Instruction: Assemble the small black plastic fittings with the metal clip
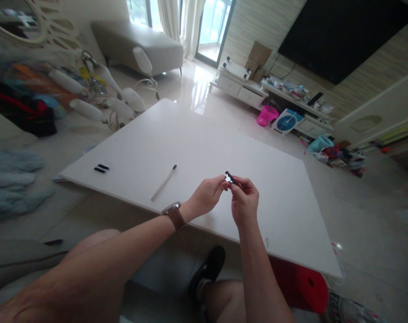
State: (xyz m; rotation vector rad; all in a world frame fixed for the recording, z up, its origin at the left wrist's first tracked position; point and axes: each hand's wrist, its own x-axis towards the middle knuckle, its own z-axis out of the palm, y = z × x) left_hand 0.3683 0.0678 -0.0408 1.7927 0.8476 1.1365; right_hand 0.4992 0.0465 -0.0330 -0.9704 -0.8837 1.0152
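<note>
Both hands meet above the near part of the white table (204, 139), pinching one small object between them. It is a small black piece with a shiny silver part (228, 177), too small to name. My left hand (207, 195), below a brown-strapped wristwatch (174, 216), grips its left side with thumb and fingers. My right hand (244, 199) holds its right side between thumb and fingertips. To the left of the hands lies a slim white stick with a dark tip (164, 182). Farther left are two small black strips (102, 168) lying side by side.
A chandelier with white shades (123, 101) stands beyond the table's left edge. A red container (308, 287) sits under the near right edge. Across the floor are a pink basket (267, 115), a blue-and-white box (287, 121) and a TV cabinet (240, 89).
</note>
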